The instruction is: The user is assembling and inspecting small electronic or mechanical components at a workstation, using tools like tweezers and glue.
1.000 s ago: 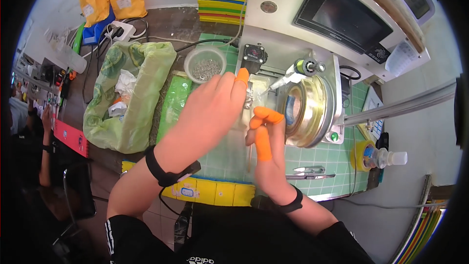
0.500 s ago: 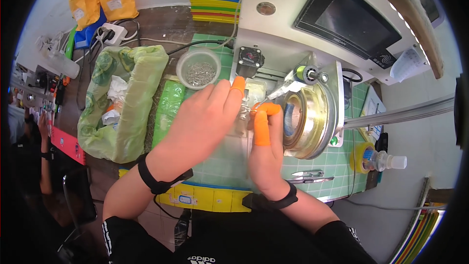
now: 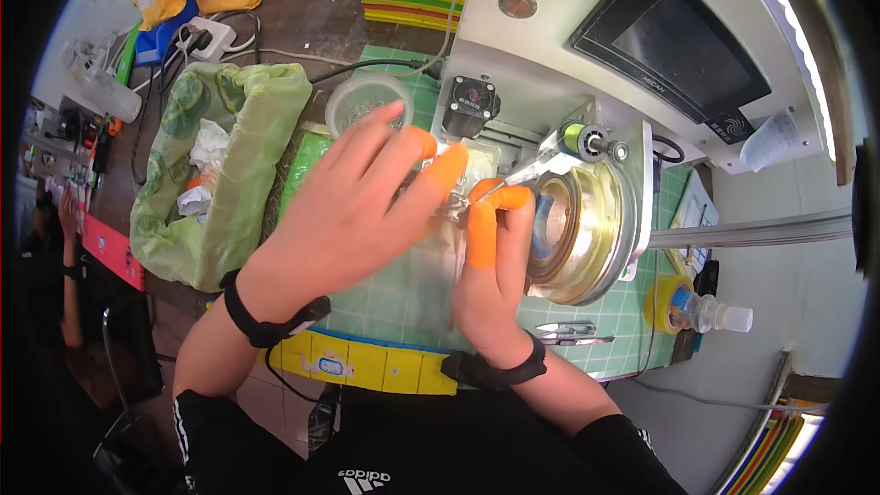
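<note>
Head view, small metal piece [image 3: 455,209], silvery; finer detail blurred

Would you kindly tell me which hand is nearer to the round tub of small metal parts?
Left: the left hand is just short of the round tub, one fingertip overlapping it in view. The right hand is farther off to the right, beside the large reel.

Small silvery metal piece [image 3: 455,208]; shape unclear
</note>
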The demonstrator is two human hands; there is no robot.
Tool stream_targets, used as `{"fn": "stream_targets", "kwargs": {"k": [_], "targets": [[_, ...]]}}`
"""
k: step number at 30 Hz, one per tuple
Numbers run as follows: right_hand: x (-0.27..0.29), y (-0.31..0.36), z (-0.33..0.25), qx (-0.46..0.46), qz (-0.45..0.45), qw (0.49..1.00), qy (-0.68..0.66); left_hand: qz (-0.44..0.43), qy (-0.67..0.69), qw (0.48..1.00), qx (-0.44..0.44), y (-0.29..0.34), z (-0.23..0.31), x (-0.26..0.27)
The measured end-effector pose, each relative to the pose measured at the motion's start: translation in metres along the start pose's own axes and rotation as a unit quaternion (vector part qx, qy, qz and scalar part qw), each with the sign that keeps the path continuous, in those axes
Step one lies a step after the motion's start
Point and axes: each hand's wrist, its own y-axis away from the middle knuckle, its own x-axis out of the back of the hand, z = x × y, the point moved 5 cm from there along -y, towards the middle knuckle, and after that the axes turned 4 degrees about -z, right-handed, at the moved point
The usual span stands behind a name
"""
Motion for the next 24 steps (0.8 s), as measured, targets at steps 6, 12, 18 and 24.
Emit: {"fn": "stream_targets", "kwargs": {"k": [6, 12, 18, 24], "targets": [[-0.003, -0.001, 0.003, -0.008, -0.005, 0.999, -0.039, 0.095, 0.069, 0.977, -0.177, 0.017, 0.01, 0.006], [-0.001, -0.001, 0.003, 0.005, -0.004, 1.0, -0.02, 0.144, 0.045, 0.972, -0.182, 0.009, 0.011, 0.007], [-0.001, -0.001, 0.002, 0.016, 0.019, 0.998, -0.063, 0.078, 0.126, 0.983, -0.11, -0.005, -0.001, 0.015], [-0.005, 0.005, -0.002, -0.05, 0.049, 0.998, -0.002, 0.065, 0.349, 0.934, 0.027, -0.009, -0.013, 0.009]]}}
